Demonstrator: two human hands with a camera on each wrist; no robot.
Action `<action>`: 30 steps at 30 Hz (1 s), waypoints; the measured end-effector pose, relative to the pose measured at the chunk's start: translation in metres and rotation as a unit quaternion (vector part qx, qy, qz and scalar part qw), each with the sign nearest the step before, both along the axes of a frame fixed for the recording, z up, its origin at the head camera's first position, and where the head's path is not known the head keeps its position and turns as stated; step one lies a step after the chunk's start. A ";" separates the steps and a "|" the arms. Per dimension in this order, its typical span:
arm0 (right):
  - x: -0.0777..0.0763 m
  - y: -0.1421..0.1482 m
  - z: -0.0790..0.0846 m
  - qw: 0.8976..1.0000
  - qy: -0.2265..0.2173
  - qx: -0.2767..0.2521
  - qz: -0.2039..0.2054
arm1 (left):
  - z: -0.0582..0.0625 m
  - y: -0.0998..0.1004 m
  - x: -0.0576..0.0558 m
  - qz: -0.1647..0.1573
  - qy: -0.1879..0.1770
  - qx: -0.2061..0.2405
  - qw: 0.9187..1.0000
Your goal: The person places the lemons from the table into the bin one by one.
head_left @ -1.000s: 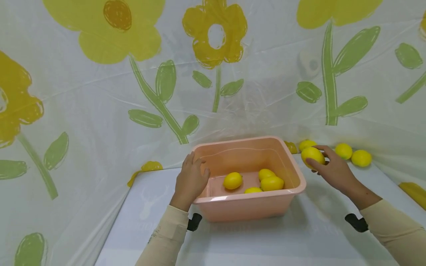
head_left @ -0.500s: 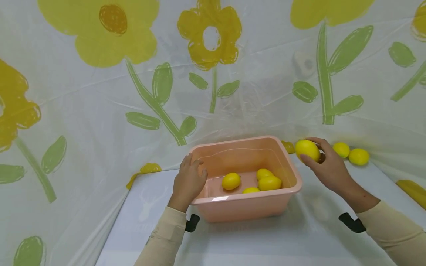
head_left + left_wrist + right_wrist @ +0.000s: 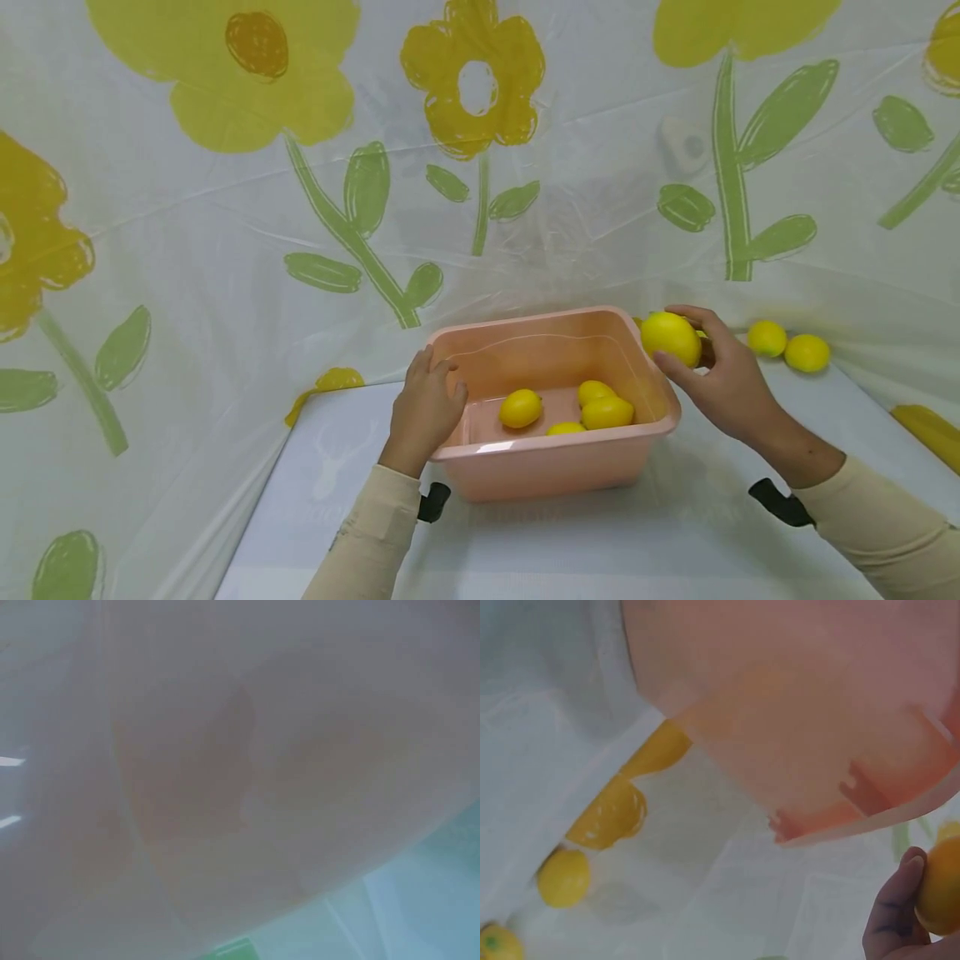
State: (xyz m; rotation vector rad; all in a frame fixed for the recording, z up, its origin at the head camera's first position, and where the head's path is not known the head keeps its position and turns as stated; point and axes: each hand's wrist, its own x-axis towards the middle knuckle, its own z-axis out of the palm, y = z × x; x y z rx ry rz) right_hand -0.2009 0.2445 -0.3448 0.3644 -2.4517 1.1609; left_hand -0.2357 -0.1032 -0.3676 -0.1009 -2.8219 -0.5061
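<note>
My left hand [image 3: 426, 408] holds the left rim of a pink plastic basin [image 3: 555, 467], its thumb toward the inside. Close up, the left wrist view is filled by the blurred basin wall [image 3: 195, 787], and that hand does not show there. My right hand [image 3: 723, 375] pinches a yellow lemon [image 3: 670, 339] between thumb and fingers. This lemon overlaps the basin's right rim in the head view. Down in the basin lie several lemons: one [image 3: 521, 408] by itself toward the left, the others, such as a front one [image 3: 607, 412], grouped at the right.
Two lemons, one [image 3: 767, 339] left of the other [image 3: 807, 353], sit at the table's back right. Another lemon is mostly hidden behind my right hand. A flower-printed cloth [image 3: 585, 208] hangs behind the white table [image 3: 330, 467].
My right hand has carried the lemon leftward, from beside the basin to its right rim. The left hand has stayed at the left rim. The view has shifted slightly.
</note>
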 end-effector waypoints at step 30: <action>0.002 -0.042 0.002 0.996 0.004 0.007 0.084 | 0.001 0.000 0.000 0.000 -0.001 0.010 1.000</action>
